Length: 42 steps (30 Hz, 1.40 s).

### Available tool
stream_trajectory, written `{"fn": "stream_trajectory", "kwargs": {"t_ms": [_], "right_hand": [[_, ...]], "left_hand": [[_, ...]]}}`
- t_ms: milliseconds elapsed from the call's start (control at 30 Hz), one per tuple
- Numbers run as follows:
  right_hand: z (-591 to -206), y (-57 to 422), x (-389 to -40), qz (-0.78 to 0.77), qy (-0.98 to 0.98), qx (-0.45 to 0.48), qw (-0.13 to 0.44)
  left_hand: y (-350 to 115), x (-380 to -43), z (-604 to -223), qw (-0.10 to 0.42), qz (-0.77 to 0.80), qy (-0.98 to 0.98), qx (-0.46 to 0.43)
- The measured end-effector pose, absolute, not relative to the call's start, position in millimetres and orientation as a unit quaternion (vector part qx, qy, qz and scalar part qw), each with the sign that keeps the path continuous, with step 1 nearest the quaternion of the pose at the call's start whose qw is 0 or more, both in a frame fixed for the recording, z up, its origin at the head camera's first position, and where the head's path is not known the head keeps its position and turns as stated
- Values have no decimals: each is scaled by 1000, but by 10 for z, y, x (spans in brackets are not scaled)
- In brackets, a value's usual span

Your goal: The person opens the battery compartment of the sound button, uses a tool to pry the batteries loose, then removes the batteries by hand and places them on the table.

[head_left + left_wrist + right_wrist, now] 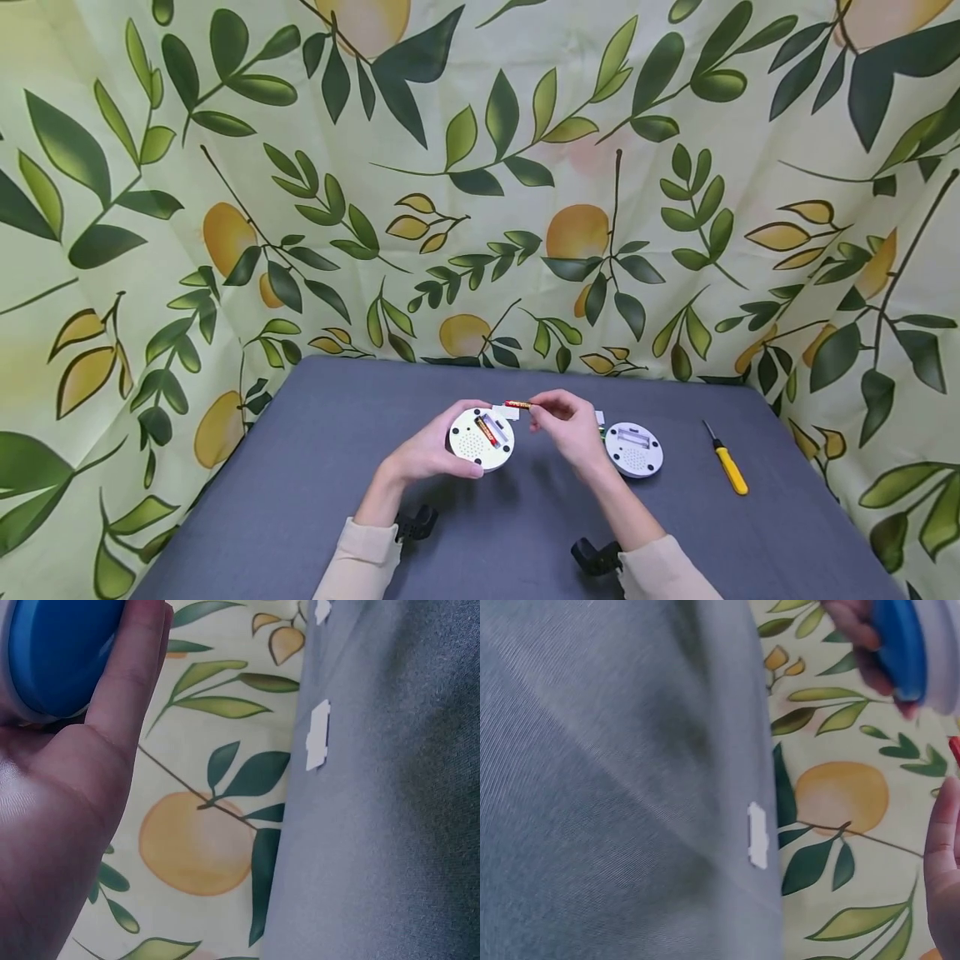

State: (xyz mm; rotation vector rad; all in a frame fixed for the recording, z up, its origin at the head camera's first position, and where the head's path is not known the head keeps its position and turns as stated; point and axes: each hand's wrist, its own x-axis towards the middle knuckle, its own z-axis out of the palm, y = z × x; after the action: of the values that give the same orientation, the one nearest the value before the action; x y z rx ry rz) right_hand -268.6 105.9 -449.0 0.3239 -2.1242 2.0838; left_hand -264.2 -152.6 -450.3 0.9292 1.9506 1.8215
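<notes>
My left hand (423,450) grips a round white device (467,450) by its edge, its underside turned up toward the head camera. In its battery compartment lies a red-and-black battery (487,431), with a bare slot beside it. The left wrist view shows the device's blue face (64,656) against the palm. To the right, my right hand (573,429) pinches a second battery (517,404) by one end, just apart from the device. That battery's red end (955,750) peeks in at the right wrist view's edge.
A white battery cover (510,413) lies on the grey table (330,467) behind the hands. Right of the right hand sits another round white device (633,460), its compartment uncovered, with a small white piece (599,417) behind it. A yellow-handled screwdriver (729,467) lies farther right.
</notes>
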Motion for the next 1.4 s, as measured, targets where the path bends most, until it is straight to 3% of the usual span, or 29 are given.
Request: {"fn": "stream_trajectory", "kwargs": {"t_ms": [233,733,1400], "right_hand": [[-4602,1043,-2844,683,-718,103,86],[-4938,922,-3233,649,-759,50,33],[-5159,871,-3272,510,-859,51,-4]], "left_hand": [[-1569,-2657,-4490,140,639,684,324],[-1645,-2662,-4470,136,643,683,320],[-1659,-2645,-4480,130,635,693,315]]}}
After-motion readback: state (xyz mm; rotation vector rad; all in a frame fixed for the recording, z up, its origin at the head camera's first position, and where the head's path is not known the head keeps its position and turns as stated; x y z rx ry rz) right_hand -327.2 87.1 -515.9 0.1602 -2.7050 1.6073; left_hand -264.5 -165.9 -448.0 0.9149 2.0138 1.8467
